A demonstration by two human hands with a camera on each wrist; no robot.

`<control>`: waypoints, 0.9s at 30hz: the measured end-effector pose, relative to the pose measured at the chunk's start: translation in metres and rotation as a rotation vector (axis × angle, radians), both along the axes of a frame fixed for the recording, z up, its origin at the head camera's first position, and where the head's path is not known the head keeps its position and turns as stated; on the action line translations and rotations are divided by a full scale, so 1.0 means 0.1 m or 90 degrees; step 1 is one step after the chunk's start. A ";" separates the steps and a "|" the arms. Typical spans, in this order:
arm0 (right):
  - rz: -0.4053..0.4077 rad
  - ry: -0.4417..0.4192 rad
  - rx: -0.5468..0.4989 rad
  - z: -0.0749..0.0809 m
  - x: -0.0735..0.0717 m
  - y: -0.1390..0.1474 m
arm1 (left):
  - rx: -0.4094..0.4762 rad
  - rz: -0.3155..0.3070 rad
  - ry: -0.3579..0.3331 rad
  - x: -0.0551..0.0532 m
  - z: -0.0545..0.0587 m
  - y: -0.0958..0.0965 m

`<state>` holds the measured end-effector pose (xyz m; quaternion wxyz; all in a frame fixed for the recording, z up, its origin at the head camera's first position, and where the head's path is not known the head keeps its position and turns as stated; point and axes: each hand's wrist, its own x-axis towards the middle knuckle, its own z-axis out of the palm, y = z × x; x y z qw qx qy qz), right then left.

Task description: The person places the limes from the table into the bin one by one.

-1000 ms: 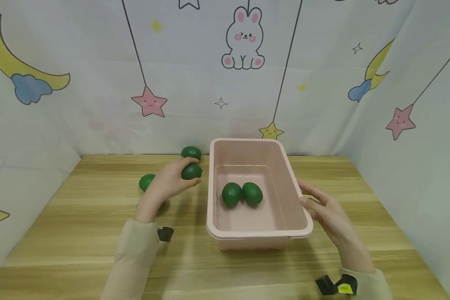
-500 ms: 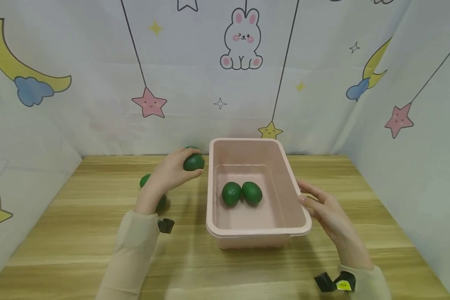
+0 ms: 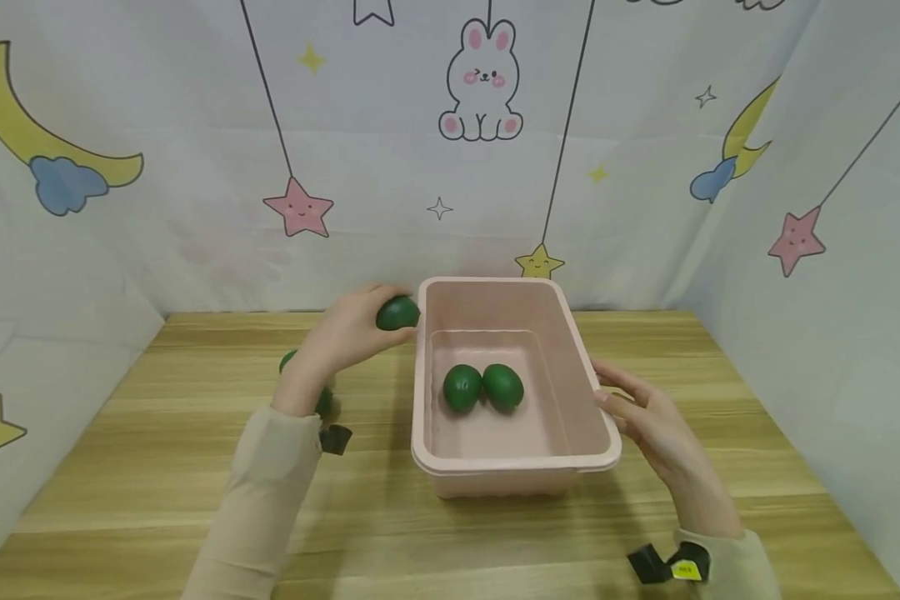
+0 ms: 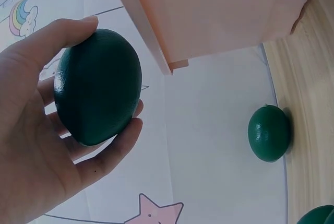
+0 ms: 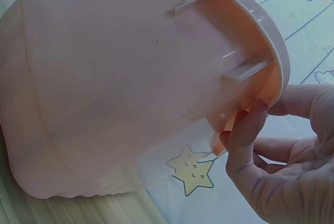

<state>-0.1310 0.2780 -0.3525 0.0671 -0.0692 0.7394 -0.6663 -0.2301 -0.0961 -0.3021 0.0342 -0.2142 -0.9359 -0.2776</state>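
Note:
My left hand (image 3: 345,333) grips a dark green lime (image 3: 398,314) between thumb and fingers, right at the far left rim of a pink plastic bin (image 3: 487,467). In the left wrist view the held lime (image 4: 99,85) hangs in the air beside the bin's outer wall (image 4: 219,15). Inside the bin, two limes lie side by side, the left lime (image 3: 462,387) and the right lime (image 3: 503,387). My right hand (image 3: 663,433) pinches the bin's right rim; the right wrist view shows thumb and fingers on the rim's edge (image 5: 279,62).
On the wooden table (image 3: 157,467), a lime (image 3: 288,360) and another lime (image 3: 324,403) sit partly hidden behind my left wrist. The left wrist view shows a lime (image 4: 269,133) near the table's back edge. A printed white cloth (image 3: 375,125) hangs behind and at both sides.
My left hand has carried its lime away from me and rightward, up to the bin's left rim. The lime at the back is now hidden in the head view. My right hand stays on the rim.

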 end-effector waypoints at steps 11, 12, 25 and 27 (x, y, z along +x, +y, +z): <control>0.003 0.005 0.001 0.00 0.01 0.00 | -0.016 -0.040 0.011 -0.07 0.13 0.12; 0.004 0.006 0.002 0.00 0.01 0.00 | -0.018 -0.042 0.011 -0.07 0.15 0.13; 0.001 0.001 0.011 -0.01 0.00 0.01 | -0.062 -0.071 0.022 -0.13 0.29 0.26; 0.000 0.000 0.010 -0.01 0.00 0.01 | -0.068 -0.078 0.027 -0.13 0.32 0.29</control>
